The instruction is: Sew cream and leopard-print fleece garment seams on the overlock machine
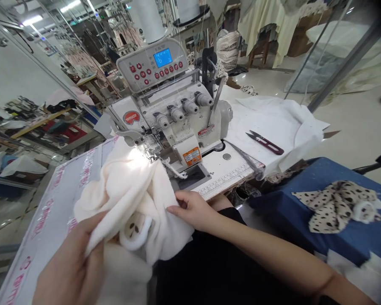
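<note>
Cream fleece fabric [127,182] lies bunched in front of the sewing machine [184,123], its upper part lit by the lamp at the needle area. My left hand [78,258], at the lower left, grips a fold of the fabric between thumb and fingers. On the fabric's right edge my right hand [193,209] pinches the cloth, thumb and fingers close together. Between both hands a round white-edged opening [136,233] shows a patch with dark spots. Part of the fabric hangs down over the front edge, next to a dark garment.
Dark red thread snips [265,142] lie on white cloth [292,123] right of the machine. A spotted fabric piece [336,205] rests on a blue-covered surface [324,169] at the right. Thread cones [149,21] stand behind the machine. A metal pole slants across the upper right.
</note>
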The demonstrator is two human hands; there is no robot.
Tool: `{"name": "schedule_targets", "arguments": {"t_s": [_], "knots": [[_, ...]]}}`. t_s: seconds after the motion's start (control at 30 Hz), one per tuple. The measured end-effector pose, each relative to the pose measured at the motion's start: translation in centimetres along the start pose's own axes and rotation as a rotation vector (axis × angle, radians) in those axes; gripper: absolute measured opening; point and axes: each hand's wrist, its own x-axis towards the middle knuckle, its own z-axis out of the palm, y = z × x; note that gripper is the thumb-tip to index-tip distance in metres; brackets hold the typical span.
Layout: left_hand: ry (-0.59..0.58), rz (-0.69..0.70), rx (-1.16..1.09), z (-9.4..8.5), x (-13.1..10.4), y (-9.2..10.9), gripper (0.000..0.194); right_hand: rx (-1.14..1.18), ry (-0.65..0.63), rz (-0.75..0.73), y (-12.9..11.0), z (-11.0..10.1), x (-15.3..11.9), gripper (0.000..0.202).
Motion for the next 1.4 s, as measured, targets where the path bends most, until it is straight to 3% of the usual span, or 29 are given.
{"name": "schedule_targets", "arguments": {"t_s": [0.07, 0.23, 0.33, 0.4, 0.53, 0.67, 0.8, 0.9, 1.0, 1.1, 1.23, 1.3, 1.4], "knots": [[0.069, 0.006, 0.006, 0.4, 1.1, 1.3, 0.028, 0.010, -0.004, 0.006, -0.1, 0.3, -0.1, 0.019], [0.094, 0.240, -0.077, 2.9, 3.6, 3.3, 0.028, 0.053, 0.007, 0.013, 0.2, 0.5, -0.7, 0.013], [0.288, 0.284, -0.011, 3.6, 4.4, 3.0, 0.028, 0.059, 0.017, 0.041, 0.4, 0.4, -0.8, 0.015], [0.357, 0.297, 0.033, 3.4, 4.6, 2.6, 0.026, 0.063, 0.020, 0.064, 0.4, 0.4, -0.8, 0.015], [0.194, 0.208, -0.001, 2.7, 4.8, 2.1, 0.013, 0.080, 0.014, 0.068, 0.4, 0.4, -0.7, 0.009], [0.108, 0.053, -0.086, 2.4, 4.6, 2.1, 0.033, 0.105, 0.006, 0.065, 0.5, 0.4, -0.7, 0.009], [0.139, 0.160, -0.094, 2.2, 4.6, 2.6, 0.016, 0.120, 0.005, 0.060, 0.7, 0.4, -0.7, 0.010], [0.232, 0.134, -0.066, 1.7, 4.6, 3.2, 0.018, 0.127, 0.008, 0.066, 0.7, 0.4, -0.8, 0.011], [0.184, 0.112, -0.049, 1.3, 4.3, 3.6, 0.031, 0.123, 0.007, 0.062, 0.8, 0.4, -0.8, 0.012], [0.124, 0.166, -0.071, 1.3, 3.8, 3.2, 0.024, 0.113, 0.006, 0.057, 0.7, 0.4, -0.8, 0.013], [0.220, 0.196, -0.015, 1.8, 3.5, 2.8, 0.019, 0.096, 0.017, 0.053, 0.8, 0.5, -0.7, 0.015], [0.262, 0.253, 0.032, 2.0, 3.5, 3.1, 0.018, 0.122, 0.003, 0.058, 0.7, 0.4, -0.7, 0.015], [0.218, 0.396, 0.114, 2.5, 3.5, 4.1, 0.019, 0.189, -0.042, 0.075, 0.3, 0.2, -1.2, 0.017]]}}
